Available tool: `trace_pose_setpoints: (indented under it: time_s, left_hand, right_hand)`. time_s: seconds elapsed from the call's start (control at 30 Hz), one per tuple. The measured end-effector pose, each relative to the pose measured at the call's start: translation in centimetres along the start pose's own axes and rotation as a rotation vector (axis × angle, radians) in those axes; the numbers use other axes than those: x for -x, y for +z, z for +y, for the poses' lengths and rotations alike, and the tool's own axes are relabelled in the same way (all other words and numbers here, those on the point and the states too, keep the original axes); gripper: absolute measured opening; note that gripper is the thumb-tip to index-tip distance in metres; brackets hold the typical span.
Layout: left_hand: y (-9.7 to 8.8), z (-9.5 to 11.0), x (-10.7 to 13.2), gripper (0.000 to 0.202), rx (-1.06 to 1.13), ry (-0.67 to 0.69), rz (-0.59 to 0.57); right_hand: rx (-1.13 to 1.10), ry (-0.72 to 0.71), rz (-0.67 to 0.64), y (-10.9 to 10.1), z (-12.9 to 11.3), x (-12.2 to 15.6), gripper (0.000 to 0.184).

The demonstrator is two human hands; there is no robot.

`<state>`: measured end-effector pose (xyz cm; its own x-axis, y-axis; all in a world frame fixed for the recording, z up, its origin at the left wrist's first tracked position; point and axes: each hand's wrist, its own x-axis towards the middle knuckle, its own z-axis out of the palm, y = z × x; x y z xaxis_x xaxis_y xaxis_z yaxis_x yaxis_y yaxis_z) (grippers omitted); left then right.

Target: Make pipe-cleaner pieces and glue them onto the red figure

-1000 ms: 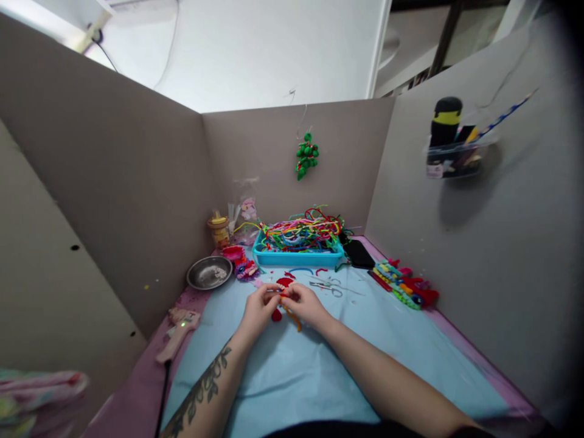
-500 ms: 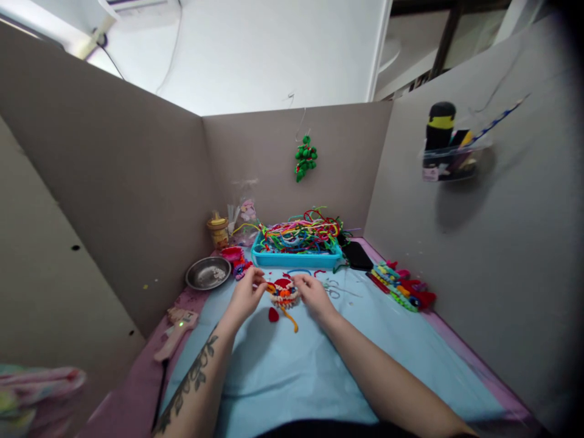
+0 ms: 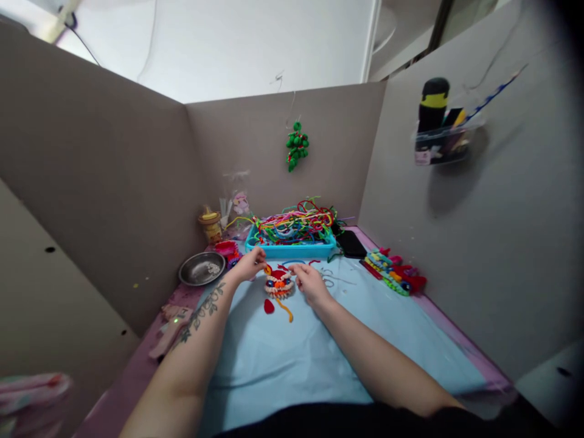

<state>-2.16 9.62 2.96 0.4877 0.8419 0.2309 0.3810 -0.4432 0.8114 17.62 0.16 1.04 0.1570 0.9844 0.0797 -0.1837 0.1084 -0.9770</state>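
Note:
A small lion-like head (image 3: pixel 279 285) made of fuzzy pipe cleaners, with blue eyes, an orange nose and cream fringe, sits on the blue cloth between my hands. My left hand (image 3: pixel 249 266) is closed in a pinch at its upper left, on an orange pipe-cleaner loop (image 3: pixel 267 269). My right hand (image 3: pixel 310 283) is also pinched, its fingertips at the head's upper right; what they hold is too small to make out. Just in front of the head lie a red teardrop-shaped piece (image 3: pixel 269 306) and an orange pipe-cleaner strip (image 3: pixel 285 310).
Behind stands a blue tray (image 3: pixel 292 250) heaped with pipe cleaners. Scissors (image 3: pixel 327 278) and a black phone (image 3: pixel 352 244) lie right of it. A metal bowl (image 3: pixel 202 269) and a pink glue gun (image 3: pixel 171 331) are at left, finished colourful pieces (image 3: pixel 395 274) at right. Grey panels enclose the table.
The camera view has shifted, so the scene sits higher and further left. Both hands have drawn slightly up from the lion-like head, and more of its face shows.

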Motion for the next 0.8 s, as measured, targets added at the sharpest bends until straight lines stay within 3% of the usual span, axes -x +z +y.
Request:
trace_pose_setpoints:
  time_s: [0.23,0.57,0.7,0.8]
  left_hand:
    - [0.1,0.7,-0.1,0.023,-0.071,0.009,-0.118]
    - [0.3,2.0,0.1,0.024,-0.032,-0.029,-0.169]
    - [0.3,2.2,0.4,0.025,0.008,-0.016,-0.127]
    - [0.4,2.3,0.4,0.028,0.028,-0.072,-0.143]
  right_hand:
    - [0.007,0.012,0.01,-0.1,0.0,-0.1,0.041]
    - [0.04,-0.006,-0.002,0.0,0.3,-0.1,0.039]
    - [0.053,-0.029,0.001,-0.1,0.7,-0.4,0.036]
    - [0.055,-0.049,-0.001,-0.2,1.1,-0.6,0.034]
